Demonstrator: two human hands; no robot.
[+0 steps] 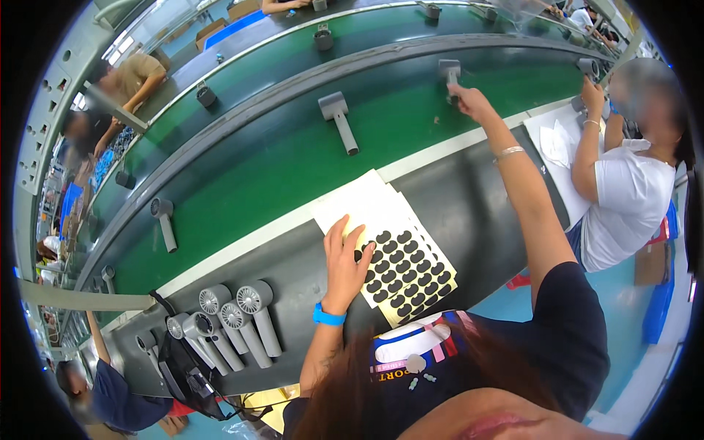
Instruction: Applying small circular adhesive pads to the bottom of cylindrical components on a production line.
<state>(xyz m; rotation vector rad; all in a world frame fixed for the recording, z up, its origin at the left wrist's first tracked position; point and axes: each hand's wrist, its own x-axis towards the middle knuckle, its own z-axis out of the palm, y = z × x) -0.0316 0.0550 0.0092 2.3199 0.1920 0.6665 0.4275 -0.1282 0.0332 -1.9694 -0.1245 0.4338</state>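
Observation:
My left hand [345, 268] lies with its fingers apart on a pale sheet [367, 198], beside rows of black rounded stickers [400, 271]. The sheets are stacked on the dark worktable in front of me. On the far right, my right arm stretches over the green conveyor belt. There my right hand [473, 103] has its fingers closed round the handle of a grey handheld fan [449, 67]; the handle is partly hidden and blurred. Another grey handheld fan [337, 114] lies on the belt to the left of that hand.
Several grey handheld fans [253, 297] lie grouped on the worktable at left, beside a black bag-like item [183, 374]. More fans [163, 220] ride the belt [264, 176]. A co-worker in white [631, 191] sits at right, holding a fan; others work across the line.

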